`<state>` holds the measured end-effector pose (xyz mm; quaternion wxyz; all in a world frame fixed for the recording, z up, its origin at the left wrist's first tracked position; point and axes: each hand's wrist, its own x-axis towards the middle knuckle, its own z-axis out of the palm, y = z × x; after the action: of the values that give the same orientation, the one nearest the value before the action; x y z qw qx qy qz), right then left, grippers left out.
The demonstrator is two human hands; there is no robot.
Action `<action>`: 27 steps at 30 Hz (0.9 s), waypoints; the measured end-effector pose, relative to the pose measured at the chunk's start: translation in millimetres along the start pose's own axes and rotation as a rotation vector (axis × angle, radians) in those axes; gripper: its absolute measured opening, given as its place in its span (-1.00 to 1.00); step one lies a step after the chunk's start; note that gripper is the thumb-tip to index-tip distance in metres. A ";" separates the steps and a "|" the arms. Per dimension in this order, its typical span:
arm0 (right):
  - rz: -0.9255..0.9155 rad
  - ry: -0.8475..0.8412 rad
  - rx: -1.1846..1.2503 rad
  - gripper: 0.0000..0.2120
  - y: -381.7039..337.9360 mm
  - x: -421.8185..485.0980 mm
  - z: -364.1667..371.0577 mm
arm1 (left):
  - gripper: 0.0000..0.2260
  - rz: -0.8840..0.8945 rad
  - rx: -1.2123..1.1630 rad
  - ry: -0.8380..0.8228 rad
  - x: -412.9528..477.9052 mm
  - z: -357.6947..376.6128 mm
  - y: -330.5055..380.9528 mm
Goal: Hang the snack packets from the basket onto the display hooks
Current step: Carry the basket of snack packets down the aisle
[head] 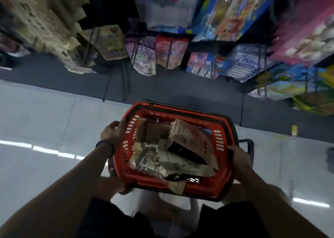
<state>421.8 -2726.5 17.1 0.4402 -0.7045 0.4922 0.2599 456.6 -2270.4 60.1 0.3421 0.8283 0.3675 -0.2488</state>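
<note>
Snack packets (173,147), beige and white foil pouches, heaped in red slotted plastic basket (130,129) gripped at side rims by left hand (113,131) and right hand (241,158); carrying step, next probably freeing one hand for dark wire display hooks (169,51).

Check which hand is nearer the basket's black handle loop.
Right. The right hand holds the basket rim just beside the handle; the left hand holds the opposite rim.

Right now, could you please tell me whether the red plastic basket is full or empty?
Well filled: beige and white snack packets lie piled inside the red plastic basket.
</note>
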 end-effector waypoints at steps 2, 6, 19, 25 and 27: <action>-0.018 -0.026 0.029 -0.52 20.6 54.7 8.2 | -0.44 0.013 -0.014 -0.016 20.2 32.8 -12.6; -0.027 -0.092 0.075 -0.41 38.0 98.4 24.4 | -0.43 0.075 0.013 -0.010 57.0 89.1 -29.2; -0.345 0.092 -0.286 -0.45 48.8 0.8 11.9 | -0.51 0.302 0.128 -0.100 6.4 102.9 -27.0; -0.338 -0.114 0.031 -0.70 58.3 -36.2 32.7 | -0.75 0.688 0.344 -0.177 -87.3 104.4 24.9; -0.272 -0.198 0.125 -0.51 62.3 -44.0 39.3 | -0.78 0.742 0.346 -0.201 -100.1 112.5 20.4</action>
<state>350.3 -2679.6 10.8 0.5605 -0.7071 0.3615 0.2350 393.7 -2408.8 62.1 0.2984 0.9213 -0.0380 -0.2465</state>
